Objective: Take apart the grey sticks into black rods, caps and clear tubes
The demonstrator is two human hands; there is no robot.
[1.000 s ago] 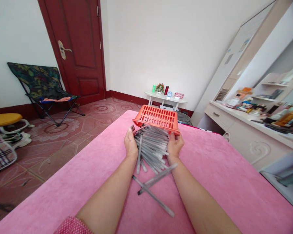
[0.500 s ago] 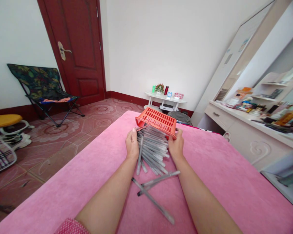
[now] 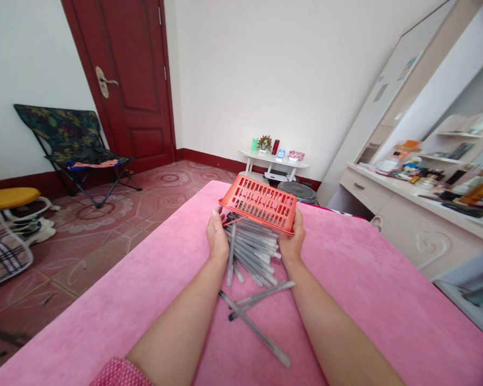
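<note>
Between my hands an orange plastic basket (image 3: 261,199) with slotted sides is tipped over, its rim turned down toward me. My left hand (image 3: 218,236) grips the basket's left end, and my right hand (image 3: 292,238) is wrapped round the right end; some fingers of both are hidden. Under and in front of the rim lies a heap of grey translucent pens (image 3: 251,246) with dark ends, partly covered by the basket. Nearer to me, several loose pens (image 3: 257,329) lie crossed on the pink cloth (image 3: 165,300).
A white dresser (image 3: 390,209) crowded with bottles stands on the right. Beyond the pink surface is a small white table (image 3: 273,156) with a plant. On the left are a folding chair (image 3: 80,139), a yellow stool (image 3: 12,197) and a red door (image 3: 140,80).
The basket has tilted further over, so more of its slotted side faces me and its rim sits lower over the pens. Both hands have kept hold of it.
</note>
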